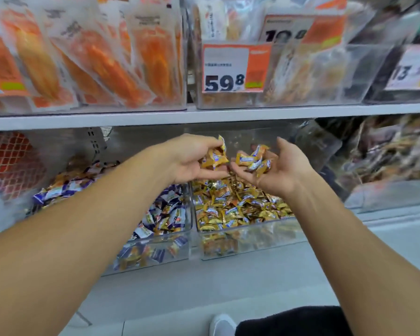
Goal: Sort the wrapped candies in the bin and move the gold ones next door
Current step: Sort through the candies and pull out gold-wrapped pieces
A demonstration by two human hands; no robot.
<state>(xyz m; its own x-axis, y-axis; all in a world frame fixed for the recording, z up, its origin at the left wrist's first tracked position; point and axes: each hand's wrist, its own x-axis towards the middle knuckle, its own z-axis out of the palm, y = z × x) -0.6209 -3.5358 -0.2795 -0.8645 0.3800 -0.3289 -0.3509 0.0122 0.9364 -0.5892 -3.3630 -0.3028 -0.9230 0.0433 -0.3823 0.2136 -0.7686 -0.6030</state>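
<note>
Both hands are raised over the right bin [247, 235], a clear box on the lower shelf [228, 282] filled with gold candies [238, 204]. The left hand [192, 161] has its fingers curled round a small bunch of gold candies, one wrapper sticking up above the fingertips. The right hand [280, 169] is palm-up and cupped, fingers fairly relaxed, with several more gold candies lying in it. The two hands are close together, nearly touching at the fingertips. Just beside, to the left, stands the left bin [155, 251], holding purple-and-white candies with gold ones mixed in; the left forearm crosses over it. On the upper shelf [204, 116], clear boxes hold orange packets [102, 57] and a price tag [235, 67] reading 59.8.
</note>
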